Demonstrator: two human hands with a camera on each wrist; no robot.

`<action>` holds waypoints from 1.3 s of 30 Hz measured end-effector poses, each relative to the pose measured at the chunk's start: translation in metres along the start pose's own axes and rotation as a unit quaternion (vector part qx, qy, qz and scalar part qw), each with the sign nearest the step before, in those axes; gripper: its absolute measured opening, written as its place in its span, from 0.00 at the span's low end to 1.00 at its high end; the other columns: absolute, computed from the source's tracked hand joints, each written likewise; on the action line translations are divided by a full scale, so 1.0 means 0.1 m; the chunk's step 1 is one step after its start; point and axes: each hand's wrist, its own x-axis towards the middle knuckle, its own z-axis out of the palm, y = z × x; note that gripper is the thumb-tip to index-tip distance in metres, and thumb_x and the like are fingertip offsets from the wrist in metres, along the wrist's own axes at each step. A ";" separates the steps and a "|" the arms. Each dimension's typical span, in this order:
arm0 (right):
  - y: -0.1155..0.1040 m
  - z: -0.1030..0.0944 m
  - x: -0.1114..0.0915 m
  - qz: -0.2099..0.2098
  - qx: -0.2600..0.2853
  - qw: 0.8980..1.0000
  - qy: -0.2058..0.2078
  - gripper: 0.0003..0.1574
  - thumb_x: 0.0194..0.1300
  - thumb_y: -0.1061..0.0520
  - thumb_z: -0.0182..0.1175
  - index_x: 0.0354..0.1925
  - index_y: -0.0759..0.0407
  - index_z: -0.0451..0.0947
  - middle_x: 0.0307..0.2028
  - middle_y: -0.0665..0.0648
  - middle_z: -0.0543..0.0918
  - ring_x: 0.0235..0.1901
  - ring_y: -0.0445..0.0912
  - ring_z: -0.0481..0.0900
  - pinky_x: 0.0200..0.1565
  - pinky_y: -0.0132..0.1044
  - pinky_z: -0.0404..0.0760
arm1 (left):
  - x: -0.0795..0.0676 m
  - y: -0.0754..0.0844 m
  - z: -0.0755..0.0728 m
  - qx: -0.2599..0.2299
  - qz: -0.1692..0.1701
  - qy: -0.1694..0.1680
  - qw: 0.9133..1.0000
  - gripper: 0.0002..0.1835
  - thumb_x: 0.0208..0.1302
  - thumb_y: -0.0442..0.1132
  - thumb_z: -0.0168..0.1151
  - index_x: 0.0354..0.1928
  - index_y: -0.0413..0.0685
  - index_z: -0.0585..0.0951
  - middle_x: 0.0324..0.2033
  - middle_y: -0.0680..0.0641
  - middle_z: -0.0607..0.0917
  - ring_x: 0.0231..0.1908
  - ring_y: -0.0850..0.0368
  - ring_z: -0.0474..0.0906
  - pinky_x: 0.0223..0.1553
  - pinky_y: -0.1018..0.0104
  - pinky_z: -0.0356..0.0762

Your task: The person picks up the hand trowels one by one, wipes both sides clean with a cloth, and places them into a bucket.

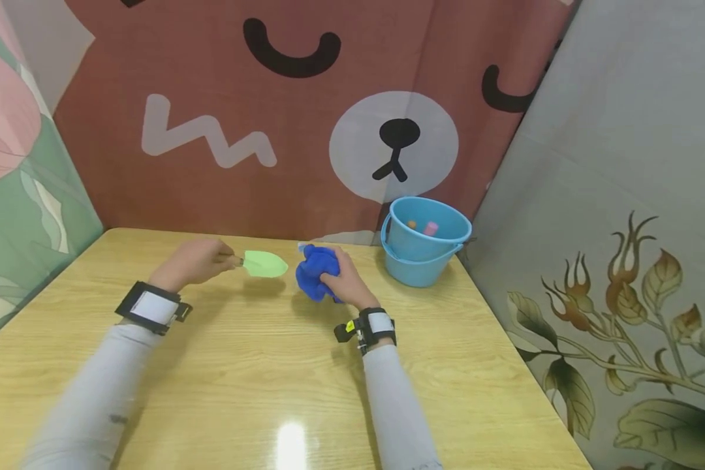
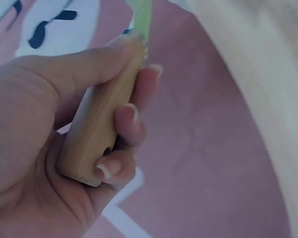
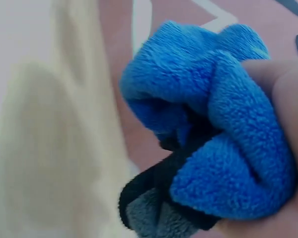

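From where I stand, the person's left hand (image 1: 190, 261) is over the far left part of the table (image 1: 252, 365), its fingers and thumb wrapped round the wooden handle (image 2: 97, 119) of a small trowel (image 1: 266, 264). The green blade points toward the right edge, held above the wood with its shadow below. The right hand (image 1: 349, 281), near the middle of the far edge, grips a bunched blue cloth (image 1: 317, 271), with a black and grey part (image 3: 161, 208) showing at one end. Blade and cloth are near each other but apart. A light blue bucket (image 1: 417, 271) stands upright by the far right corner, its handle hanging down outside; an orange thing (image 1: 411, 224) and a pink thing (image 1: 431, 228) lie within, too small to make out. A cloth hanging (image 1: 211, 189) with a sleepy animal face covers the wall behind the far edge.
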 end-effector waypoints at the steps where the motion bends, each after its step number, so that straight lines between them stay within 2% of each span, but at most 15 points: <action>1: -0.04 -0.03 0.00 -0.011 0.002 1.000 0.019 0.36 0.64 0.62 0.57 0.69 0.57 0.63 0.65 0.61 0.71 0.62 0.55 0.72 0.64 0.53 0.72 | 0.02 0.05 -0.01 0.000 0.008 -0.006 1.000 0.16 0.71 0.42 0.65 0.23 0.48 0.83 0.18 0.57 0.76 0.19 0.63 0.67 0.24 0.65 0.67; 2: -0.08 -0.06 0.00 -0.020 0.007 0.999 0.035 0.35 0.64 0.62 0.57 0.69 0.58 0.63 0.65 0.61 0.71 0.62 0.55 0.72 0.64 0.53 0.72 | 0.04 0.10 -0.03 -0.002 0.016 -0.015 1.000 0.16 0.71 0.42 0.66 0.22 0.49 0.82 0.18 0.57 0.75 0.19 0.63 0.67 0.24 0.65 0.67; 4: -0.17 -0.11 -0.01 -0.037 0.006 0.997 0.062 0.35 0.64 0.62 0.56 0.68 0.57 0.63 0.65 0.61 0.70 0.62 0.55 0.71 0.64 0.54 0.72 | 0.08 0.20 -0.04 -0.013 0.038 -0.026 0.999 0.10 0.69 0.40 0.67 0.27 0.50 0.86 0.21 0.57 0.81 0.21 0.63 0.71 0.26 0.65 0.71; 6: -0.26 -0.15 -0.02 -0.053 0.008 0.996 0.075 0.35 0.64 0.63 0.56 0.68 0.56 0.63 0.65 0.61 0.69 0.62 0.55 0.71 0.65 0.55 0.71 | 0.12 0.29 -0.05 -0.023 0.059 -0.034 0.997 0.04 0.66 0.39 0.70 0.33 0.50 0.89 0.26 0.56 0.86 0.23 0.62 0.74 0.28 0.65 0.75; 8: -0.35 -0.18 -0.04 -0.065 0.000 0.995 0.080 0.35 0.63 0.63 0.56 0.68 0.55 0.62 0.64 0.61 0.67 0.62 0.55 0.69 0.65 0.56 0.70 | 0.17 0.38 -0.06 -0.039 0.072 -0.044 0.996 0.02 0.65 0.37 0.71 0.35 0.49 0.90 0.28 0.55 0.87 0.24 0.61 0.76 0.29 0.64 0.76; 12: -0.49 -0.22 -0.06 -0.083 -0.027 0.993 0.076 0.35 0.60 0.63 0.55 0.66 0.54 0.64 0.63 0.63 0.64 0.61 0.57 0.68 0.63 0.57 0.71 | 0.25 0.54 -0.06 -0.057 0.082 -0.043 0.994 0.07 0.64 0.36 0.72 0.43 0.46 0.91 0.36 0.52 0.91 0.32 0.61 0.85 0.36 0.61 0.84; 17: -0.63 -0.21 -0.07 -0.094 -0.064 0.991 0.073 0.33 0.59 0.65 0.56 0.64 0.55 0.68 0.61 0.65 0.64 0.60 0.58 0.69 0.62 0.58 0.73 | 0.29 0.69 -0.10 -0.063 0.077 -0.038 0.994 0.11 0.63 0.35 0.72 0.46 0.40 0.90 0.41 0.46 0.91 0.39 0.55 0.88 0.43 0.55 0.87; 24: -0.73 -0.16 -0.11 -0.091 -0.113 0.987 0.075 0.32 0.61 0.66 0.57 0.64 0.55 0.70 0.62 0.65 0.65 0.61 0.60 0.69 0.63 0.59 0.74 | 0.27 0.82 -0.16 -0.085 0.082 -0.044 0.992 0.11 0.63 0.34 0.71 0.46 0.39 0.89 0.41 0.44 0.91 0.39 0.54 0.89 0.43 0.55 0.87; 29: -0.77 -0.14 -0.13 -0.085 -0.132 0.985 0.076 0.33 0.60 0.65 0.57 0.64 0.52 0.69 0.62 0.64 0.65 0.62 0.61 0.68 0.62 0.60 0.74 | 0.23 0.90 -0.20 -0.095 0.062 -0.052 0.992 0.11 0.65 0.34 0.71 0.47 0.38 0.89 0.42 0.44 0.91 0.41 0.51 0.89 0.44 0.54 0.86; 34: -0.78 -0.11 -0.16 -0.075 -0.145 0.984 0.070 0.36 0.60 0.60 0.62 0.67 0.51 0.67 0.62 0.63 0.65 0.62 0.60 0.69 0.61 0.58 0.76 | 0.17 0.96 -0.24 -0.087 0.044 -0.052 0.994 0.12 0.65 0.35 0.70 0.48 0.37 0.88 0.42 0.44 0.91 0.42 0.49 0.88 0.46 0.52 0.86; 39: -0.81 -0.08 -0.16 -0.060 -0.156 0.984 0.060 0.38 0.62 0.49 0.64 0.69 0.47 0.65 0.63 0.62 0.64 0.61 0.58 0.69 0.57 0.56 0.79 | 0.15 0.99 -0.27 -0.072 0.044 -0.032 0.996 0.10 0.65 0.35 0.71 0.45 0.39 0.90 0.40 0.45 0.91 0.38 0.53 0.87 0.42 0.54 0.85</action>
